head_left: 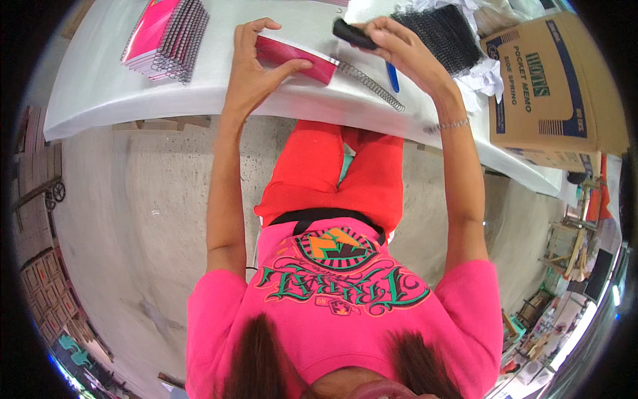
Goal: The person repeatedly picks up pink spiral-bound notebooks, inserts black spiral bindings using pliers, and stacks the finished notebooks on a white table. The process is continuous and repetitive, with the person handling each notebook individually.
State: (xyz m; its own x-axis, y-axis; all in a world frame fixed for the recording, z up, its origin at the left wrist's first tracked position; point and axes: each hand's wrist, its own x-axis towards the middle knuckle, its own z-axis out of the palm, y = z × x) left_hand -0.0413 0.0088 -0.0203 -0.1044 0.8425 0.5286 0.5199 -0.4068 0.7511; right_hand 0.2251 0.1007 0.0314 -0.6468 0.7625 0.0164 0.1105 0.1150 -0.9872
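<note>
My left hand (256,63) grips a small pink notebook (296,58) at its near edge on the white table (133,100). A metal spiral coil (372,83) sticks out from the notebook's right end toward me. My right hand (399,46) is closed around a black tool (353,34) just above the notebook's right end. A blue pen (393,78) lies on the table under my right wrist.
A stack of pink spiral-bound notebooks (166,36) sits at the table's left. A heap of black spiral coils (445,30) lies at the right, beside a brown cardboard box (551,86). Concrete floor lies below the table's edge, with stacked cartons (46,286) at far left.
</note>
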